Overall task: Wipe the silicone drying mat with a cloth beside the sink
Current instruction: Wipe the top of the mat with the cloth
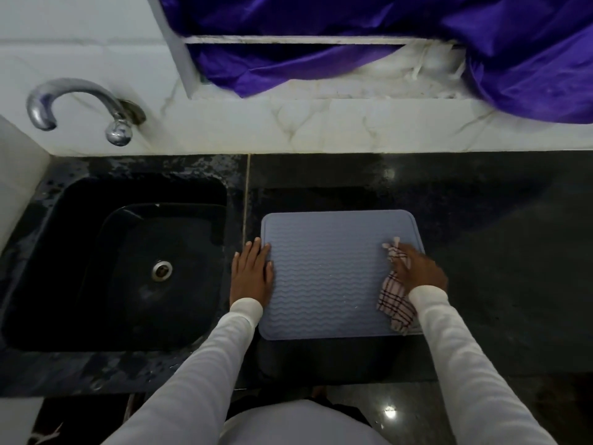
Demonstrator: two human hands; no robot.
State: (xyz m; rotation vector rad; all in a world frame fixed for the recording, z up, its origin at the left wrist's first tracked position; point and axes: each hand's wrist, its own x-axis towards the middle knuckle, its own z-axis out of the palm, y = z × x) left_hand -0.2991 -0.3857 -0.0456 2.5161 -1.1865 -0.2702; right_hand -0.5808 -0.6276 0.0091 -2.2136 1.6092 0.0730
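A blue-grey silicone drying mat [330, 277] with wavy ridges lies flat on the dark counter, just right of the sink. My left hand [252, 274] rests flat, fingers spread, on the mat's left edge. My right hand [417, 268] presses a pink checked cloth [396, 303] onto the mat's right edge. The cloth trails from under the palm toward the mat's front right corner, and a small tip of it sticks out past my fingers.
A black sink [80, 220] with a metal drain [162, 270] sits to the left, under a chrome tap [80, 106]. Dark counter [497, 252] stretches to the right. White marble wall and purple fabric [353, 36] stand behind.
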